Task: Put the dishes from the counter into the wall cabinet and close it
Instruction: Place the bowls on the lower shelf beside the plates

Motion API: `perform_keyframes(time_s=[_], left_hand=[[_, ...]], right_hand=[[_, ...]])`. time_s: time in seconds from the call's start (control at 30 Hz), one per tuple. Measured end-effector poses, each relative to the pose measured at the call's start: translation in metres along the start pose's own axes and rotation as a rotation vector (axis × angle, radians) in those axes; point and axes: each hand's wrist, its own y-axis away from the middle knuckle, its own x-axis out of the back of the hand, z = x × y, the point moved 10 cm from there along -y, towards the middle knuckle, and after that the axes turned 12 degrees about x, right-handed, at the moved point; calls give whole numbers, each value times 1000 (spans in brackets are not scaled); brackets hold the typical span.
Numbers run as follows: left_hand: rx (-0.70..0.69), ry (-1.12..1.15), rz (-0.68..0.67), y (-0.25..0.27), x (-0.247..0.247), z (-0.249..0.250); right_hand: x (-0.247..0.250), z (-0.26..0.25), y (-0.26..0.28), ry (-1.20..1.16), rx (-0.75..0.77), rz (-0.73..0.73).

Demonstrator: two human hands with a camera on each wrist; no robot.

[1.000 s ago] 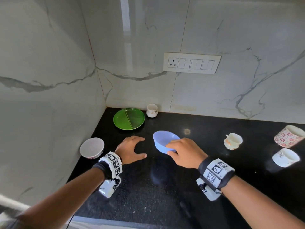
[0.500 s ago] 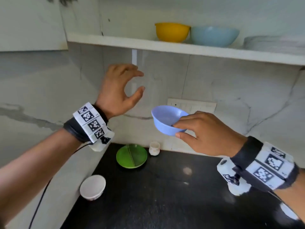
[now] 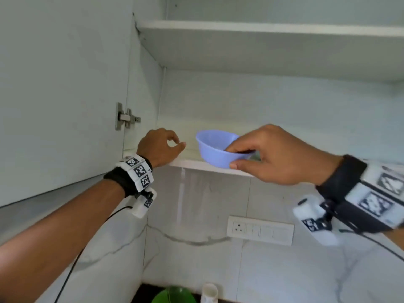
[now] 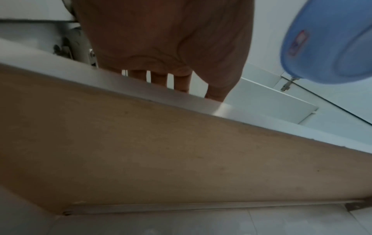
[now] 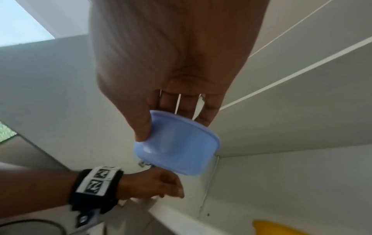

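Observation:
My right hand [image 3: 231, 156] pinches the rim of a light blue bowl [image 3: 215, 149], fingers inside and thumb under the outer wall. The bowl hangs tilted just above the front edge of the open wall cabinet's lower shelf [image 3: 190, 164]. In the right wrist view the same hand [image 5: 171, 125] holds the blue bowl [image 5: 177, 149] from above. My left hand [image 3: 177, 143] rests on the shelf's left front corner, fingers loosely curled and holding nothing. The left wrist view shows its fingers [image 4: 181, 82] lying over the shelf edge, with the bowl [image 4: 332, 39] to the right.
The cabinet door [image 3: 61, 95] stands open at the left on its hinge [image 3: 125, 119]. An upper shelf [image 3: 262, 29] spans above. A yellow bowl [image 5: 275, 227] sits on the lower shelf further right. Below are a switch panel [image 3: 260, 229], a green plate [image 3: 173, 295] and a white cup [image 3: 208, 293].
My right hand has lifted the blue bowl off the counter up to the cabinet's lower shelf. The left hand rose from the counter and settled on the shelf's front edge.

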Motion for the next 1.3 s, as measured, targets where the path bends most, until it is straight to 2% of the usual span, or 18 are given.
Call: perform_keyframes(time_s=[0.13,0.2,0.3,0.47,0.77,0.97,1.3], left_hand=[[80,-117,-117,-8,-19,-8],[120,-233,-227,-8,-31,-13],[100,-365,-375,-5,-45,-16],[105,-383,-463,-1,-49,-19],[88,-402,-476,1,-52,-14],[88,-404,-484,2,-53,-12],[68,-398,-468,2,-52,-9]], right_hand=[[7,48,-62,-4,-64,-27],[-1,76,-92,17,-101,-64],[-23,115,-127,76,-170,-125],[-76,160,-160,206,-268,-314],[-127,200,-179,329,-338,-488],[-150,211,-179,333,-369,-531],[-162,208,-178,336,-428,-603]])
